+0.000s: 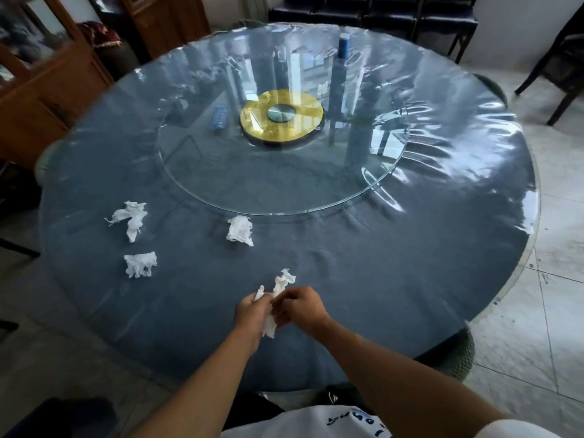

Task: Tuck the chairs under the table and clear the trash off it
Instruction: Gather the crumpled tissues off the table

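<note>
Right under the camera, a white printed shirt (363, 422) and two bare forearms reaching out over the near edge of the table (410, 248), a big round one under a blue cloth and a glossy clear cover. On it sits a glass turntable (268, 184) with a gold hub (281, 116), and a blue bottle (343, 45) stands at the far side. A dark chair (565, 67) stands well apart at far right, not tucked in. A row of dark seats (373, 12) lines the back wall.

Now the trash: three crumpled tissues lie loose. One is at far left (131, 218), one is below it (140, 263) and one is just by the turntable's rim (240, 229). A fourth tissue (282, 281) is caught up between the hands.

The left hand (252, 314) curls round a wad of paper hanging below its fingers. The right hand (303, 308) is knuckles-up, fingers bent in, pinching the same paper from the other side. Both wrists meet just above the cloth.

To do this well, I'd say bunch the paper into one hand, probably the left, and free the right to sweep up the loose three. Lift each piece cleanly instead of dragging it, since that slick cover looks likely to wrinkle. The middle tissue needs a longer lean.
</note>
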Action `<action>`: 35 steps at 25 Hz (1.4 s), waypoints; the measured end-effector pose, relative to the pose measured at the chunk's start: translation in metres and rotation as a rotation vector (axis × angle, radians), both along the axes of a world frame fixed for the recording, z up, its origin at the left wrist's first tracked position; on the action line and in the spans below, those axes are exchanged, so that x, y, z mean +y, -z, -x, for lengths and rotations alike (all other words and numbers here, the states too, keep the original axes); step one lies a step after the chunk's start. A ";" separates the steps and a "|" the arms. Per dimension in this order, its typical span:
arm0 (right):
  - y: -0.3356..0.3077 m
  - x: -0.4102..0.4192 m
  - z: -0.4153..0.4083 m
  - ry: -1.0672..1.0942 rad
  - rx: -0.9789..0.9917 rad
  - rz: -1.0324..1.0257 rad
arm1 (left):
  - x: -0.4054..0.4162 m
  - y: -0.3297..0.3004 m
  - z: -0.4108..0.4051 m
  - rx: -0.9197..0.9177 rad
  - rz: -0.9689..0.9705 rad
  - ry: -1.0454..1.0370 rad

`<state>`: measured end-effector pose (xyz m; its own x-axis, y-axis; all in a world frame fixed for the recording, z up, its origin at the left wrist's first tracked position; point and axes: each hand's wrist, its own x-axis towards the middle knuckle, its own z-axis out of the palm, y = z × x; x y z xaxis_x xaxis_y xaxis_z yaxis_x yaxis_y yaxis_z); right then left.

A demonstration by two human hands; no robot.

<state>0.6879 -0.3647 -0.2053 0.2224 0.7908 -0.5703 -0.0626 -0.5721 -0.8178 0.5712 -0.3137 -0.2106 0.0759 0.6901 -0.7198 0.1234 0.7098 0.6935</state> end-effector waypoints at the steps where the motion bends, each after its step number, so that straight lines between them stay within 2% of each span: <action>1: 0.005 0.004 -0.001 0.065 -0.145 0.011 | 0.006 0.001 0.006 0.003 0.007 0.010; 3: 0.014 0.010 -0.003 0.128 -0.480 0.069 | 0.020 0.001 0.021 -0.039 0.061 0.007; 4: 0.019 0.011 -0.004 0.118 -0.589 0.098 | 0.027 0.001 0.030 -0.054 0.092 0.014; 7: 0.034 0.013 -0.006 -0.104 -0.782 0.210 | 0.044 0.005 0.059 -0.078 0.155 0.047; 9: 0.045 0.022 0.006 -0.241 -0.842 0.258 | 0.059 0.012 0.083 -0.066 0.179 0.057; 13: 0.053 0.038 0.035 -0.079 -0.807 0.290 | 0.089 0.025 0.113 -0.015 0.179 0.070; 17: 0.054 0.044 0.049 -0.088 -0.792 0.330 | 0.102 0.017 0.117 -0.031 0.193 0.096; 22: 0.042 0.048 0.054 -0.033 -0.751 0.272 | 0.100 0.006 0.109 -0.044 0.177 0.073; 25: 0.024 0.060 0.064 -0.007 -0.700 0.134 | 0.093 -0.003 0.109 -0.042 0.146 0.045; 31: -0.001 0.090 0.111 -0.367 -0.448 -0.016 | 0.100 -0.015 0.117 -0.049 0.077 0.006; 35: 0.003 0.111 0.135 -0.406 -0.378 -0.086 | 0.117 -0.014 0.123 -0.083 0.081 0.015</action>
<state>0.5525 -0.2540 -0.2086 0.0670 0.8958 -0.4393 0.4555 -0.4192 -0.7854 0.4482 -0.1968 -0.1967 0.1470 0.6285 -0.7638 0.0788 0.7623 0.6425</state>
